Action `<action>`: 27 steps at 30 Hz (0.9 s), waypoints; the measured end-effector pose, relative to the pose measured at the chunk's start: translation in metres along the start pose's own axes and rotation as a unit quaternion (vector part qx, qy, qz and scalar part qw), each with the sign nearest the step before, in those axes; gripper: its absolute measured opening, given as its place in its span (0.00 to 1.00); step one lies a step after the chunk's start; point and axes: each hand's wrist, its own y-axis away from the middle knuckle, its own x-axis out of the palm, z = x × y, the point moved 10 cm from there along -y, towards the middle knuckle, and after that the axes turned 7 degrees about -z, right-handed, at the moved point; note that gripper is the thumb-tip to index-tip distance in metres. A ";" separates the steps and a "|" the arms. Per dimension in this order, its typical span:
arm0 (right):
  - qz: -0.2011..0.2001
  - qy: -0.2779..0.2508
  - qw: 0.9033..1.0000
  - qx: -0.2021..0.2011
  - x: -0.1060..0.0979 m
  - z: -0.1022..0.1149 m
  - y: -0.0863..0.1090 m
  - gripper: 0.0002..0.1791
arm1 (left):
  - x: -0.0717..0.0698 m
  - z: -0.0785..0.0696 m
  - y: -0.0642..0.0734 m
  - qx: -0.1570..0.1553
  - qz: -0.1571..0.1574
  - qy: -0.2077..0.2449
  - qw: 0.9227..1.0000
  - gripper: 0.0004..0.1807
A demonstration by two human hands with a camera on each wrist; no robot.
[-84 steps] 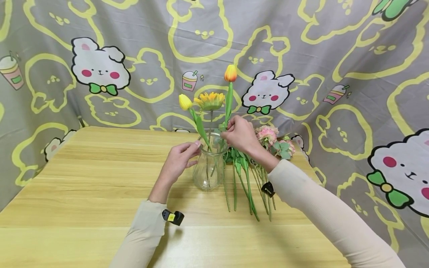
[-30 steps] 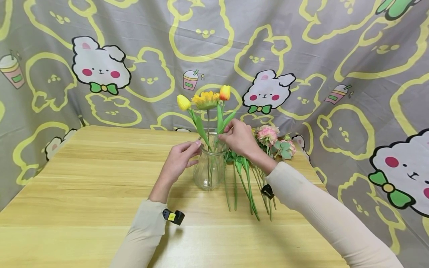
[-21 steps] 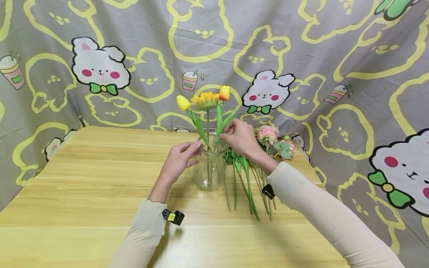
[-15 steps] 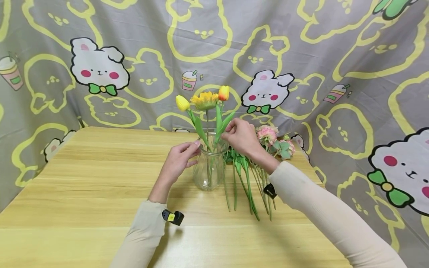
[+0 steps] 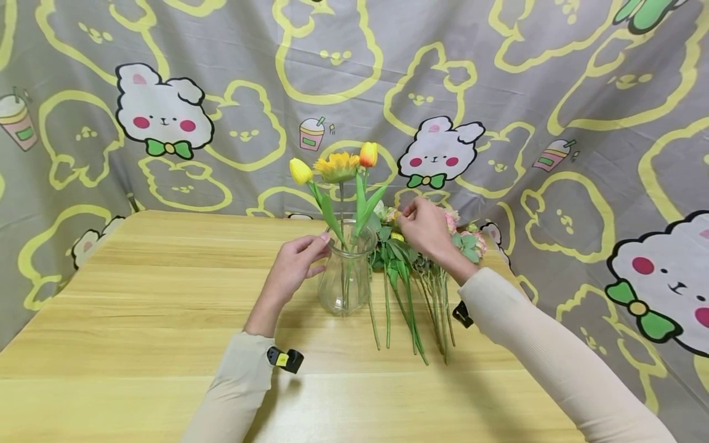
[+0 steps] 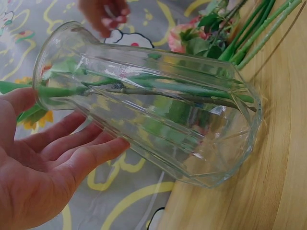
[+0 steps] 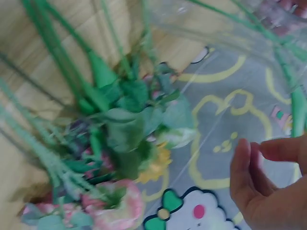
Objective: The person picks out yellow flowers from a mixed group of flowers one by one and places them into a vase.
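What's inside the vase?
The vase holds the stems of a yellow tulip, an orange tulip and a golden flower, seen through its glass. Lower down they overlap, partly hiding each other, so I can't trace each one.

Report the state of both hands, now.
Left hand: open, fingers relaxed against the glass vase, thumb at its rim.
Right hand: open, fingers loosely curled, holding nothing.

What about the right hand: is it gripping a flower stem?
No: in the right wrist view, the right hand grips nothing, with the loose flowers showing apart from it.
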 end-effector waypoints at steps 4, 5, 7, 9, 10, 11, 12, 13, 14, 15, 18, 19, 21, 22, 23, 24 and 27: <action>0.037 0.035 0.999 0.004 0.008 -0.020 0.002 0.09 | -0.001 0.000 0.000 -0.001 -0.001 -0.001 1.000 0.31; 0.048 0.043 0.998 0.006 0.010 -0.025 0.003 0.10 | -0.001 0.000 0.000 -0.001 -0.001 -0.002 1.000 0.31; 0.069 0.053 0.996 0.010 0.015 -0.036 0.005 0.10 | -0.001 0.000 0.000 0.000 -0.001 -0.002 1.000 0.32; 0.088 0.066 0.994 0.016 0.022 -0.047 0.007 0.13 | -0.001 0.000 0.001 0.000 -0.001 -0.002 1.000 0.31; 0.094 0.074 0.993 0.019 0.025 -0.052 0.008 0.15 | -0.001 -0.001 0.001 0.000 -0.001 -0.003 1.000 0.32; 0.098 0.085 0.991 0.020 0.027 -0.057 0.009 0.16 | -0.001 -0.001 0.001 0.000 -0.001 -0.003 1.000 0.31; 0.104 0.092 0.990 0.023 0.031 -0.062 0.011 0.18 | -0.001 -0.001 0.001 0.000 -0.001 -0.003 1.000 0.31; 0.108 0.099 0.989 0.025 0.034 -0.066 0.012 0.19 | -0.001 -0.001 0.001 0.000 -0.001 -0.003 1.000 0.31; 0.108 0.108 0.988 0.024 0.037 -0.069 0.014 0.19 | -0.001 -0.001 0.001 0.000 -0.001 -0.004 1.000 0.31; 0.109 0.115 0.987 0.023 0.039 -0.072 0.015 0.17 | -0.001 0.000 0.001 0.000 -0.002 -0.004 1.000 0.31; 0.118 0.121 0.985 0.025 0.047 -0.079 0.020 0.11 | -0.001 0.000 0.001 0.001 -0.003 -0.004 1.000 0.31; 0.120 0.124 0.985 0.023 0.049 -0.080 0.022 0.08 | -0.001 0.000 0.001 0.001 -0.003 -0.004 1.000 0.31; 0.128 0.125 0.984 0.024 0.054 -0.084 0.025 0.04 | -0.001 0.000 0.001 0.001 -0.002 -0.003 1.000 0.31; 0.129 0.125 0.983 0.023 0.056 -0.086 0.027 0.06 | 0.000 0.000 0.001 0.000 -0.002 -0.003 1.000 0.31; 0.130 0.126 0.983 0.022 0.058 -0.087 0.028 0.09 | 0.000 0.000 0.000 0.000 -0.001 -0.003 1.000 0.31; 0.131 0.128 0.983 0.023 0.059 -0.089 0.029 0.12 | 0.000 0.000 0.000 -0.001 -0.001 -0.002 1.000 0.31; 0.132 0.135 0.982 0.023 0.062 -0.093 0.031 0.15 | 0.000 0.000 0.000 -0.002 -0.001 -0.001 1.000 0.31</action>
